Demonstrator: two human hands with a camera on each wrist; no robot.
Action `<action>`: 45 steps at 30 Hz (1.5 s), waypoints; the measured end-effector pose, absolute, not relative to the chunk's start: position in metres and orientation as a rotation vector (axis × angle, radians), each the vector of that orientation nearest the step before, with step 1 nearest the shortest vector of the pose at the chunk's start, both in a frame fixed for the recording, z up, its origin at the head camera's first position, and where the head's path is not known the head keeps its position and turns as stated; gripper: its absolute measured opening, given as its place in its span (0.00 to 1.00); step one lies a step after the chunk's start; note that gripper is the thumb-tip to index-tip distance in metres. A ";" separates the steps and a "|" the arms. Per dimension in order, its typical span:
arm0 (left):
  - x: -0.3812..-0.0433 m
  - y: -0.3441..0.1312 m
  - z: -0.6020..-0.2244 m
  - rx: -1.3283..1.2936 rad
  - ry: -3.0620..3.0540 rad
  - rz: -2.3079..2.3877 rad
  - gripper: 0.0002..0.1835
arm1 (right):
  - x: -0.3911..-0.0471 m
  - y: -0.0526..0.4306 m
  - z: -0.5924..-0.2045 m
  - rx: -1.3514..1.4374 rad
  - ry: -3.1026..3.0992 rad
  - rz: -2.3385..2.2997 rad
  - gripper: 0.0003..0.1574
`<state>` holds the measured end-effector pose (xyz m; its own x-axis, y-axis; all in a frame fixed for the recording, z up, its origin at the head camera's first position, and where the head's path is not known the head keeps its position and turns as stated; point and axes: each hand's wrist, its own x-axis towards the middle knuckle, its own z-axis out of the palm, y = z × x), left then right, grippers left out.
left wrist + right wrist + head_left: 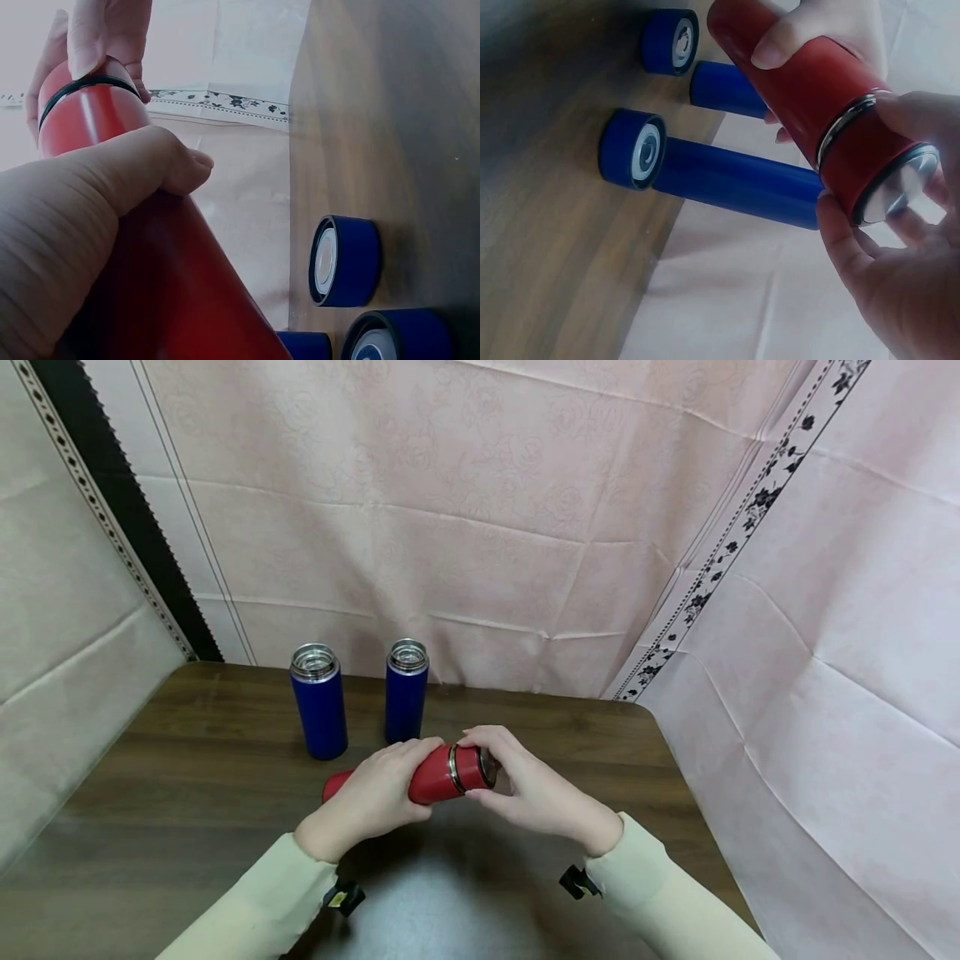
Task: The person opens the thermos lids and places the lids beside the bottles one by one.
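A red vacuum flask [433,777] is held nearly level above the table, its capped end to the right. My left hand [378,789] grips its body, the thumb laid across it in the left wrist view. Around the flask's red cap [868,171], which has a shiny silver top, curl the thumb and fingers of my right hand [536,789]. A metal ring separates cap and body. Behind the hands stand two lidless blue flasks [321,718] with bare metal necks. Two blue caps [358,261] lie on the table in the wrist views; the head view hides them.
The brown wood-look table [187,827] has rounded back corners. Pale patterned cloth [480,527] hangs behind it, and more cloth [847,710] borders the right side. One blue flask [406,702] stands close to the back edge, near the left hand.
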<state>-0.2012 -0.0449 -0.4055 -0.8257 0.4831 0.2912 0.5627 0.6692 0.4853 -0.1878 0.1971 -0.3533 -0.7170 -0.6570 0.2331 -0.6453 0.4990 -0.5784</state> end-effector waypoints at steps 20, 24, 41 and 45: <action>-0.200 -0.043 -0.409 -0.830 -2.684 -0.877 0.45 | -0.182 0.181 -0.356 -0.519 2.752 -1.295 0.32; -0.200 -0.043 -0.408 -0.832 -2.665 -0.854 0.44 | -0.181 0.176 -0.354 -0.455 2.762 -1.297 0.33; -0.201 -0.043 -0.410 -0.831 -2.700 -0.916 0.46 | -0.186 0.190 -0.361 -0.919 2.714 -1.227 0.46; -0.201 -0.043 -0.409 -0.818 -2.706 -0.947 0.45 | -0.185 0.189 -0.361 -0.892 2.725 -1.241 0.51</action>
<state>-0.2009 -0.0430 -0.4091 -0.8376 0.4442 0.3180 0.5456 0.6499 0.5291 -0.1846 0.1895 -0.3609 -0.8367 -0.5050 0.2120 -0.4914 0.5215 -0.6975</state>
